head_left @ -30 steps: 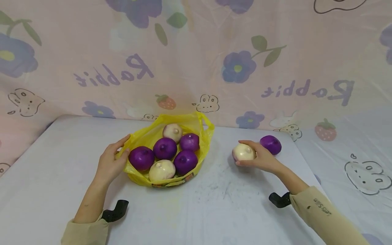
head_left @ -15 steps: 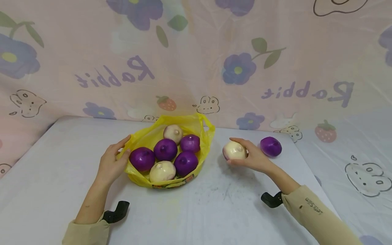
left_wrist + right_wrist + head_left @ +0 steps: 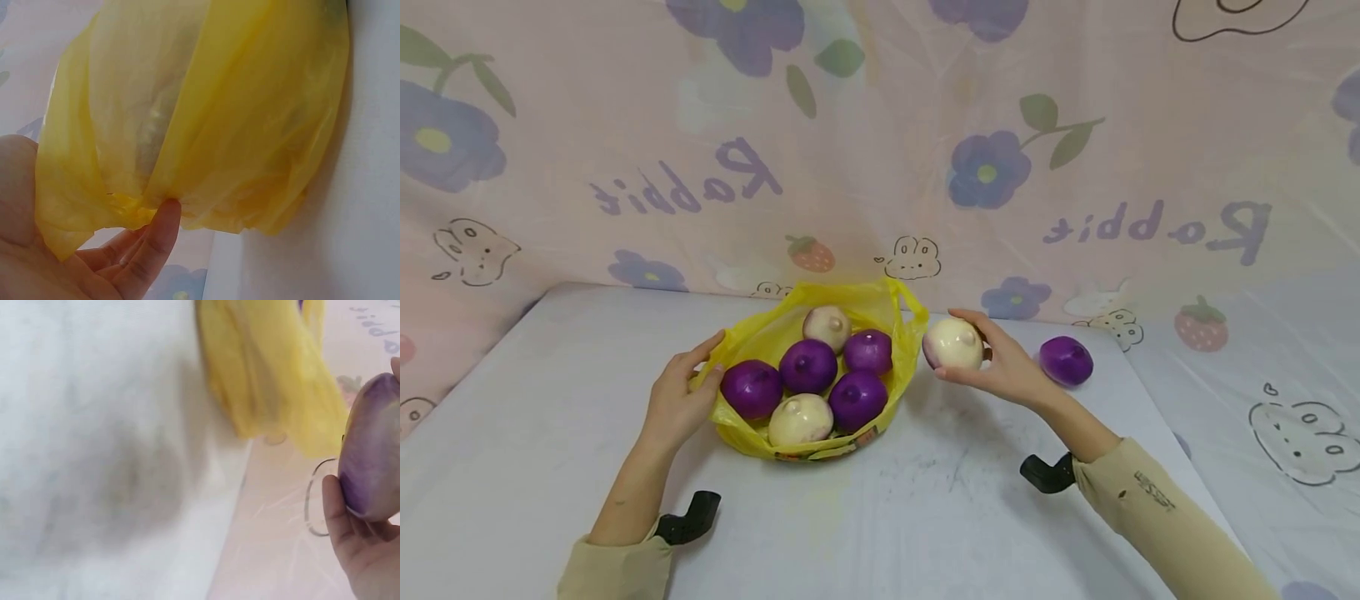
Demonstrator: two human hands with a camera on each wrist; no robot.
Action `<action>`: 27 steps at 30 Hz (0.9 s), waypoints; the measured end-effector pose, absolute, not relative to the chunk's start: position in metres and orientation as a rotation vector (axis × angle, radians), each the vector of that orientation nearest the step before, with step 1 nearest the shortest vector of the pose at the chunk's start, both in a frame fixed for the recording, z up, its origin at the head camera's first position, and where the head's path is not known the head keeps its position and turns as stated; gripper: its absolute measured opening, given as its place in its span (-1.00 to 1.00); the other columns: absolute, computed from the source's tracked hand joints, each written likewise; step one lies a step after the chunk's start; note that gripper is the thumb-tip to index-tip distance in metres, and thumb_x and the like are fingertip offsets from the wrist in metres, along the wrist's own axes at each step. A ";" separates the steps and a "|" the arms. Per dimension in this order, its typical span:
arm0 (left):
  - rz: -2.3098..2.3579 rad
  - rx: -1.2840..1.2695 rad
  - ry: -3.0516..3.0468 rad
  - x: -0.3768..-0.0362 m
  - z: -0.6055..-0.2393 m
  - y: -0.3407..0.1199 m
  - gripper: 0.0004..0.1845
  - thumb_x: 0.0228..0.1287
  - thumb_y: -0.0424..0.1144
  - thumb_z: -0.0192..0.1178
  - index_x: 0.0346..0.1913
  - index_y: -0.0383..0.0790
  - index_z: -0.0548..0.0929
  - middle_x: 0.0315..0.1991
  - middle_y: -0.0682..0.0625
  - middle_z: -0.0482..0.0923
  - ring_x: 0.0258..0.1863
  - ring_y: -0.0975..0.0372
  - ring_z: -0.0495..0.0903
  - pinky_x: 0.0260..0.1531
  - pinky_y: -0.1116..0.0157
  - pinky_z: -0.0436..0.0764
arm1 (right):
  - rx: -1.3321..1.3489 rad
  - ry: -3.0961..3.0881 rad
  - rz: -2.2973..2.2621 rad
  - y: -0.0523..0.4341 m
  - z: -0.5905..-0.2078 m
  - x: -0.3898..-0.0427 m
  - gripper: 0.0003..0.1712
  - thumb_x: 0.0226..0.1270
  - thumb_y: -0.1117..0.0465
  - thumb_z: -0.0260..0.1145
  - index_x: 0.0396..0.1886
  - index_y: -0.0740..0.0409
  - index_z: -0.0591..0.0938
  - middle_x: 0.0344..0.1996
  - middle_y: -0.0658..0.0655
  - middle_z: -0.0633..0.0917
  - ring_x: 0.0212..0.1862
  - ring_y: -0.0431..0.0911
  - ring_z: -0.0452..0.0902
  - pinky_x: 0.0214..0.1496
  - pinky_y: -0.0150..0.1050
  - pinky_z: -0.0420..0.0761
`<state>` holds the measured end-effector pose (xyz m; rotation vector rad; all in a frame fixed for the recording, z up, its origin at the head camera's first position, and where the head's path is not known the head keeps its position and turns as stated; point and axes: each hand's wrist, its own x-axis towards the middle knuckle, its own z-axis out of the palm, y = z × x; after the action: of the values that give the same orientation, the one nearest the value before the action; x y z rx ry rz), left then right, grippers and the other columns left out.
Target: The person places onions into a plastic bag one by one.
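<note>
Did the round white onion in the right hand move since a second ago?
Yes. The round white onion, held by the right hand, moved left and up, away from the lone purple onion toward the yellow plastic bag.

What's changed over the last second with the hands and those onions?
The right hand, gripping the white onion, has lifted it off the table and carried it left, close to the yellow bag. Nothing was let go. The left hand still holds the bag's left edge; the six onions inside and the purple onion on the table have not moved.
</note>
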<state>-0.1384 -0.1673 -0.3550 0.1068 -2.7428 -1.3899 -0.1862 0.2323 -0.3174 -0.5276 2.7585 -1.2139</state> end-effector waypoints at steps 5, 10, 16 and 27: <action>-1.389 0.103 -2.741 -0.138 -0.356 -0.167 -0.46 0.44 -0.24 -0.10 0.46 -0.09 0.23 0.27 -0.39 0.28 0.20 -0.29 0.28 0.16 -0.26 0.29 | -0.595 2.767 -1.245 0.220 -0.307 -0.191 -0.08 0.01 -0.01 0.52 0.36 -0.08 0.28 0.21 0.06 0.46 0.07 -0.01 0.44 0.04 -0.08 0.49; -1.381 0.096 -2.742 -0.139 -0.356 -0.168 -0.46 0.44 -0.24 -0.10 0.46 -0.09 0.23 0.27 -0.39 0.28 0.20 -0.29 0.29 0.16 -0.26 0.30 | -0.641 2.740 -1.272 0.210 -0.300 -0.195 -0.08 0.02 0.00 0.52 0.36 -0.04 0.28 0.22 0.05 0.44 0.07 -0.02 0.43 0.05 -0.08 0.48; -1.387 0.109 -2.753 -0.139 -0.355 -0.167 -0.46 0.44 -0.23 -0.09 0.46 -0.07 0.22 0.28 -0.38 0.27 0.21 -0.28 0.29 0.19 -0.24 0.29 | -0.697 2.736 -1.262 0.197 -0.292 -0.200 -0.07 0.01 -0.01 0.52 0.38 -0.07 0.29 0.24 0.02 0.43 0.06 -0.05 0.41 0.01 -0.10 0.49; -1.404 0.129 -2.761 -0.139 -0.355 -0.167 -0.45 0.45 -0.22 -0.10 0.47 -0.05 0.21 0.30 -0.37 0.24 0.23 -0.28 0.27 0.22 -0.24 0.26 | -0.696 2.759 -1.268 0.160 -0.279 -0.209 -0.08 -0.03 -0.10 0.51 0.35 -0.12 0.33 0.18 -0.02 0.48 0.04 -0.08 0.43 -0.02 -0.11 0.53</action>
<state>-0.1385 -0.1670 -0.3549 0.1289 -2.7608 -1.4040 -0.2090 0.1602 -0.2792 -0.6961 2.7588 -1.2675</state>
